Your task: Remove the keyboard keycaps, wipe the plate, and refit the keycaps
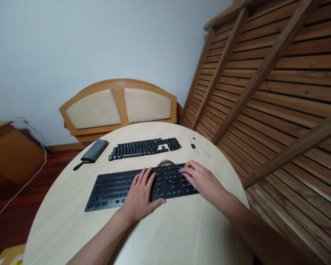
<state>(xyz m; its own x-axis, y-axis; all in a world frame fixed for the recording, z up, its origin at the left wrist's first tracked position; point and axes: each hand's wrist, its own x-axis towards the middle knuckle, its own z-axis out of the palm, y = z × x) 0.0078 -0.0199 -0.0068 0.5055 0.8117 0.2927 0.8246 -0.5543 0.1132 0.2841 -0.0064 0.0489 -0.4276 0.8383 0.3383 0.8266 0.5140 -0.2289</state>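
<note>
A black keyboard base (110,187) with its keycaps off lies in front of me, its bare switches showing in rows. My left hand (142,193) rests flat across the middle of it, fingers stretched out and thumb over the near edge. Over the right end, my right hand (200,178) is closed on a small purple thing (181,170), mostly hidden by the fingers, so its kind cannot be made out. Behind the base, a coiled black cable (165,162) lies bunched. Farther back, the removed black keycaps (138,148) are laid out in keyboard order.
All this is on a round pale wooden table (165,235). A grey cloth pouch (95,151) with a black loop lies at the left. A small wire keycap puller (193,146) and a thin clear stick (204,151) lie at the right. Wooden slats (264,92) lean close on the right.
</note>
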